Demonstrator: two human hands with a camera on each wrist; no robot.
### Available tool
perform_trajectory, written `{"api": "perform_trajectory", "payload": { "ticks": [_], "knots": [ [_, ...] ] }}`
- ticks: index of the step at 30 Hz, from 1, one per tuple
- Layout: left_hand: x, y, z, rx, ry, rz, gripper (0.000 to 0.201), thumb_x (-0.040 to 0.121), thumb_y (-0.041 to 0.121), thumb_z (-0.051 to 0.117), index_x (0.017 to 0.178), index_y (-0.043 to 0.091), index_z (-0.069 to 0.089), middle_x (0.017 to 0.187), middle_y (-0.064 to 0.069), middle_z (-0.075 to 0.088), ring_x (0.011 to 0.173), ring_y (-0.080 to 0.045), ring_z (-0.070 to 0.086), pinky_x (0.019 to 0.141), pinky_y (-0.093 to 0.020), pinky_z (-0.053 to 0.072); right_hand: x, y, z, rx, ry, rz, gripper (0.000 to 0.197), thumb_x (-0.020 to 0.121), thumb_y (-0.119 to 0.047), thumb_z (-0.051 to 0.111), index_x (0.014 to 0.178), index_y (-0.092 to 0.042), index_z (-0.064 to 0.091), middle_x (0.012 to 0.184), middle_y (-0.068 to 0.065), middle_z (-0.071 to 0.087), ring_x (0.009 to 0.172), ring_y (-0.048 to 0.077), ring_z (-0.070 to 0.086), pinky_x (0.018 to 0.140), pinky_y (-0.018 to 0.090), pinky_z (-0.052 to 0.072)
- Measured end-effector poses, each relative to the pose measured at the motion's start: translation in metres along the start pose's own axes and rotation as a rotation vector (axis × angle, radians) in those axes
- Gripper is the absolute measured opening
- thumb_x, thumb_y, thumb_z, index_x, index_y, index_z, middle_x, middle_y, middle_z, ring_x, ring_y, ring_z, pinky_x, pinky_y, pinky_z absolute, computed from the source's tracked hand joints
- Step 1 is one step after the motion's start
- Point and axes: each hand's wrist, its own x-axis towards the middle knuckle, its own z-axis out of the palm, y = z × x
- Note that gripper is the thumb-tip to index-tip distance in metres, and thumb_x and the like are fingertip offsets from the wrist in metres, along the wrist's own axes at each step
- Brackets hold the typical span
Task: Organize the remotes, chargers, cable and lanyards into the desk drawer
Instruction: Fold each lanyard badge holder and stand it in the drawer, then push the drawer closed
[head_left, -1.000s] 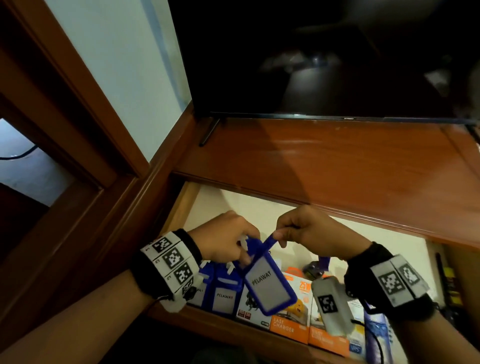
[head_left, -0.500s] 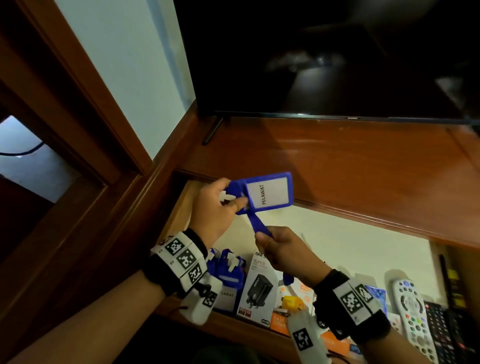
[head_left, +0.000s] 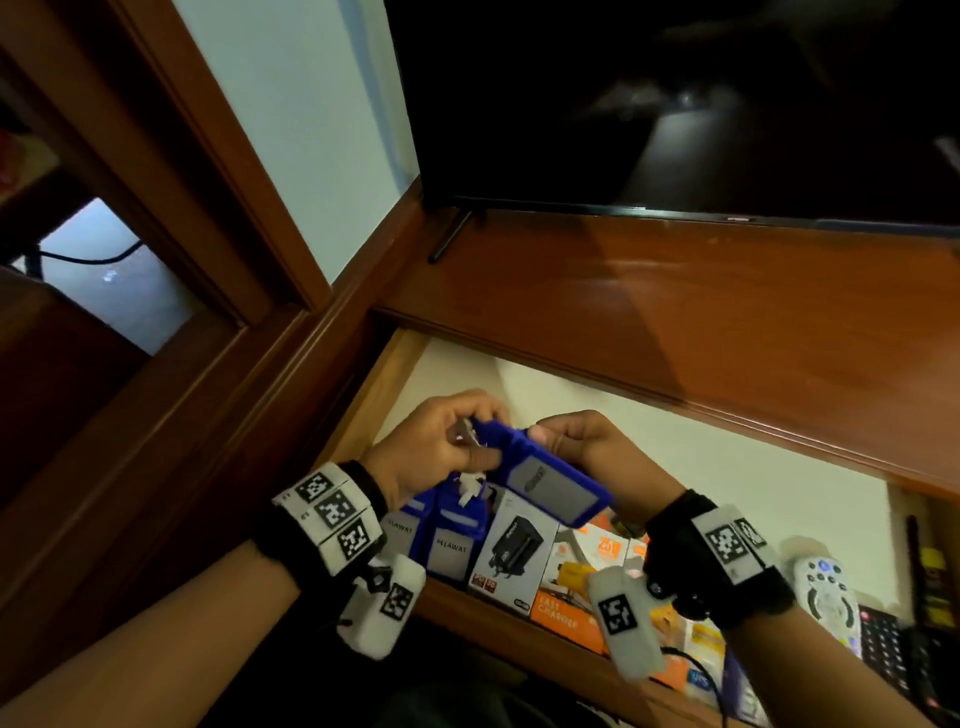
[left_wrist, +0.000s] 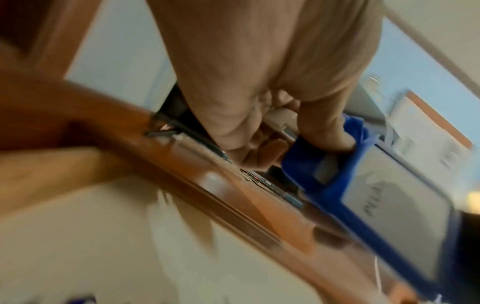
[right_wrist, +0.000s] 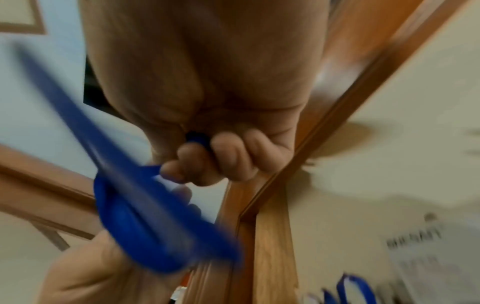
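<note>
Both hands hold a blue lanyard badge holder over the open desk drawer. My left hand pinches its clip end, and the same holder shows beside the fingers in the left wrist view. My right hand grips the blue strap, which runs blurred past the curled fingers. Below in the drawer stand two more blue badge holders, a white charger box and orange charger boxes. A grey remote and a black remote lie at the right.
A dark television stands on the wooden desk top above the drawer. A wooden frame and pale wall close off the left. The drawer's pale floor shows behind the hands. A black cable lies near the front right.
The badge holder came down from the desk edge to just above the boxes. My right hand rose beside the left, and both now hold it close together.
</note>
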Motion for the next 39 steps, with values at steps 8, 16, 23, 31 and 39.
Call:
{"api": "perform_trajectory", "payload": {
  "ticks": [8,16,23,31,39],
  "knots": [
    [-0.021,-0.015,0.03,-0.713,0.171,0.005,0.02,0.07,0.009,0.067,0.082,0.005,0.051,0.103,-0.014,0.07,0.098,-0.027,0.066,0.078,-0.033,0.056,0.0,0.025,0.028,0.426,-0.018,-0.052,0.007,0.075,-0.019,0.067,0.08,-0.017,0.071,0.069,0.006,0.066,0.055,0.014,0.062,0.046,0.019,0.048],
    [-0.019,-0.03,-0.02,-0.462,0.242,-0.076,0.017,0.075,0.003,0.066,0.077,0.01,0.051,0.074,-0.013,0.065,0.074,-0.028,0.064,0.064,-0.037,0.052,-0.013,0.053,0.049,0.291,0.268,0.22,0.023,0.095,-0.009,0.043,0.085,-0.009,0.063,0.057,0.007,0.046,0.047,0.014,0.037,0.049,0.028,0.029],
    [-0.001,-0.077,-0.078,0.845,-0.077,-0.293,0.028,0.073,0.014,0.075,0.067,0.025,0.05,0.083,0.0,0.058,0.08,-0.019,0.056,0.067,-0.026,0.043,-0.063,0.107,0.029,-0.472,0.485,0.495,0.028,0.092,-0.02,0.058,0.065,-0.012,0.054,0.056,-0.001,0.051,0.05,0.012,0.051,0.048,0.023,0.036],
    [0.012,-0.116,-0.06,1.213,-0.315,-0.338,0.027,0.083,0.012,0.059,0.11,0.013,0.058,0.117,-0.01,0.057,0.1,-0.026,0.058,0.081,-0.033,0.051,-0.123,0.142,0.04,-0.85,0.254,0.798,0.023,0.083,-0.052,0.061,0.09,-0.031,0.056,0.104,-0.005,0.061,0.093,0.013,0.057,0.076,0.024,0.043],
    [0.007,-0.121,-0.047,1.541,-0.134,-0.291,0.06,0.075,0.028,0.064,0.128,0.026,0.036,0.131,-0.006,0.036,0.12,-0.026,0.036,0.097,-0.04,0.033,-0.131,0.146,0.053,-1.005,0.195,0.839,0.073,0.066,-0.057,0.074,0.127,-0.031,0.044,0.132,-0.004,0.046,0.122,0.023,0.041,0.101,0.046,0.04]
  ]
}}
